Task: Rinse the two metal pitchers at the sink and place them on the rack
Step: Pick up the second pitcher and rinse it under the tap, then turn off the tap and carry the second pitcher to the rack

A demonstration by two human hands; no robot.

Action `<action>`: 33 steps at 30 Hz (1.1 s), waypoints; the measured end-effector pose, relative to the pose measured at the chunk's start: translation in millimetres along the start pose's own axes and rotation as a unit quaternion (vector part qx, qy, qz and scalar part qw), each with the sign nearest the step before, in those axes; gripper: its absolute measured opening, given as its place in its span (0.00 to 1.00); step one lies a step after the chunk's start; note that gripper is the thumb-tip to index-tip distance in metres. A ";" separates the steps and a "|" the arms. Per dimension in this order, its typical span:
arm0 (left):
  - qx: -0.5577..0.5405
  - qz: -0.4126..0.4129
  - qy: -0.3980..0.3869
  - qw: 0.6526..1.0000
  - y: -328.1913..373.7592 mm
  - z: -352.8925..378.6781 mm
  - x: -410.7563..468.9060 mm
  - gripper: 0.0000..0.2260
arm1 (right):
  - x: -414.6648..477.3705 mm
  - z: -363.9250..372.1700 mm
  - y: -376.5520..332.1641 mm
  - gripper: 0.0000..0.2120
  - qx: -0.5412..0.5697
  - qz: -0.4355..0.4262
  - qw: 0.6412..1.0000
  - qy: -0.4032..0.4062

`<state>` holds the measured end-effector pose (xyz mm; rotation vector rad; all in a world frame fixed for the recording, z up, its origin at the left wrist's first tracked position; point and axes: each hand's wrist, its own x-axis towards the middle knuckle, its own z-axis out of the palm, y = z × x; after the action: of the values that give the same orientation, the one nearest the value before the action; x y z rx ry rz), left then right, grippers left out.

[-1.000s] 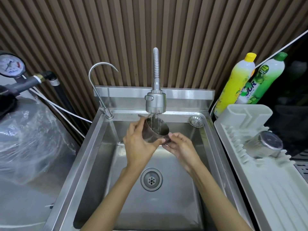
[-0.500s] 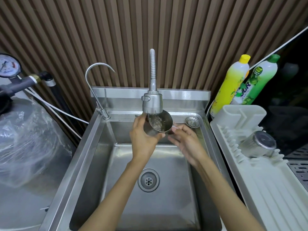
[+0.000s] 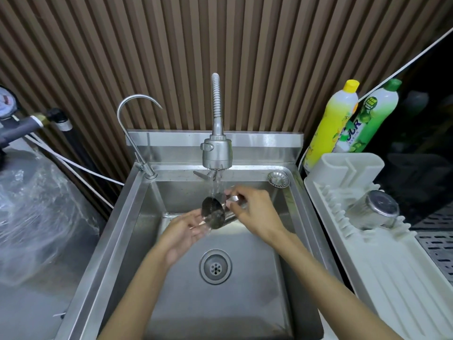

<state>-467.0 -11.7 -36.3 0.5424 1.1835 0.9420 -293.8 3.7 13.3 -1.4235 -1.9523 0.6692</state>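
The second pitcher (image 3: 215, 214) lies on its side under the running faucet (image 3: 217, 153), above the back half of the sink (image 3: 137, 217), its round base turned toward the camera and left. Its long axis runs from that base, at lower left, up and right to the mouth, which is hidden behind the right hand (image 3: 255, 212). The right hand grasps the pitcher's body and rim end from the right, fingers curled over the top. The left hand (image 3: 186, 229) is open, palm up, cupped just below the base and near it; whether it touches the metal I cannot tell, because the stream blurs that edge. Water falls on the pitcher's upper side.

The first pitcher (image 3: 372, 213) already lies tilted among the pegs at the back end of the white rack (image 3: 382, 266), which stands just beside the sink's right edge, with two detergent bottles (image 3: 343, 119) behind it.

In my judgement the rinse is in its last stage. The rack lies to the right, so the right hand, which is nearer and already carries the pitcher, is placed to take it across the sink's right rim to the free pegs in front of the first pitcher.
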 end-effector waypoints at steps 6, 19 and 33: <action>0.122 -0.063 -0.069 0.988 18.5 -7.7 14.1 0.22 | -1.5 16.3 -15.1 0.10 -0.203 -0.206 0.950 -0.120; 0.217 0.138 0.017 0.966 4.3 25.2 20.0 0.21 | -3.7 -4.0 2.7 0.35 0.164 0.102 0.977 -0.090; 0.304 0.210 -0.177 0.912 -10.2 189.6 10.7 0.26 | -39.7 -146.8 87.0 0.35 -0.019 0.240 0.970 0.027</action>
<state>-284.4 12.8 10.7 1.4545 1.0303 0.7688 -121.3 -3.4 43.2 -1.9423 -1.5891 0.7952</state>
